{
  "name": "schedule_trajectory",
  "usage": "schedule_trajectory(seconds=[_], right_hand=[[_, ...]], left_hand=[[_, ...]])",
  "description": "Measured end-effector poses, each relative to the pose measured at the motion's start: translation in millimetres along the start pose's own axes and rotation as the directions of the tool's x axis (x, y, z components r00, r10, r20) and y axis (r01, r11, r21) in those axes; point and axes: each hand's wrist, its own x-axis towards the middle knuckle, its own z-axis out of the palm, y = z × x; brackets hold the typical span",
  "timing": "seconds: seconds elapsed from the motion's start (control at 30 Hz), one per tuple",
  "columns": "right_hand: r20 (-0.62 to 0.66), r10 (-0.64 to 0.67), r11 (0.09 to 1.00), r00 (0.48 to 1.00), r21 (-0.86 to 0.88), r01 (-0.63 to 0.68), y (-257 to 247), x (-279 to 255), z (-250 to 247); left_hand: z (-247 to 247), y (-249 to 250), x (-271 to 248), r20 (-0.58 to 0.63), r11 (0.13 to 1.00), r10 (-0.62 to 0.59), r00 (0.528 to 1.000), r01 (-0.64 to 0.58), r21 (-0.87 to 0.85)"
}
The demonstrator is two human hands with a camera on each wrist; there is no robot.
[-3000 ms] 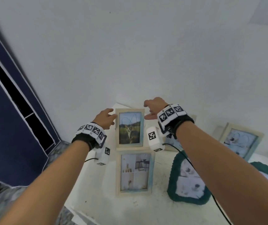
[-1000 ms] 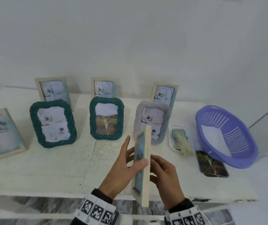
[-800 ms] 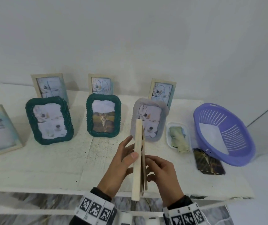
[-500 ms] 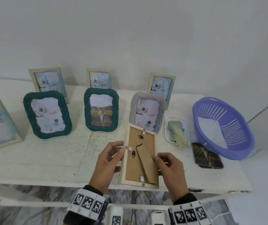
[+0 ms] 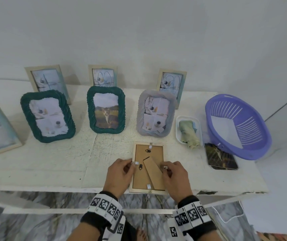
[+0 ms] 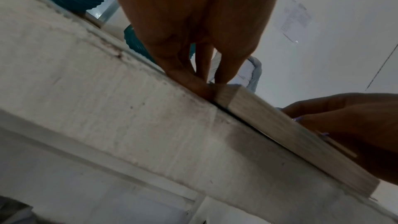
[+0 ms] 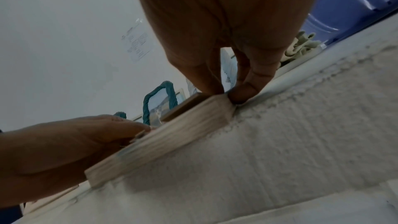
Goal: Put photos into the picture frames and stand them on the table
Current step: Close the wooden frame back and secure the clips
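Frame [image 5: 148, 168] face-down on bench [image 5: 52, 164], long axis running away from body, flanked by left hand [image 5: 120, 178] and right hand [image 5: 175, 180], fingers [image 5: 130, 166] pinching side clips.

Frame [image 5: 148, 168] lay face-down at the table's [image 5: 52, 164] near edge, between both hands. Behind it stood three frames in a row, three more behind those. Tray [image 5: 179, 129], loose photo [image 5: 221, 158] and basket [image 5: 240, 126] lay right.

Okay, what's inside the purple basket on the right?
The purple basket holds a flat white sheet lying against its bottom. Nothing else shows inside, though the near wall hides a strip of its floor.
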Motion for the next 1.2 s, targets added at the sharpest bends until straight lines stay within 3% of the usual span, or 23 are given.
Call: schedule_trajectory(seconds=[0.6, 0.97, 1.2], right_hand=[[0.291, 0.008, 0.982, 0.957, -0.18, 0.047, -15.8, 24.1, -12.9], [0.172, 0.009, 0.989, 0.985, -0.147, 0.017, -18.6, 20.8, -6.3], [0.198, 0.036, 0.993, 0.98, -0.121, -0.012, -16.5, 25.2, -5.6]], left_hand=[[0.1, -8.9, 0.6, 0.031, 0.998, 0.064, 0.997, -0.064, 0.011], [1.3, -11.2, 2.3, 0.017, 0.997, 0.074, 0.997, -0.074, -0.011], [3.3, -14.2, 2.8, -0.001, 0.997, 0.075, 0.997, -0.075, -0.009]])
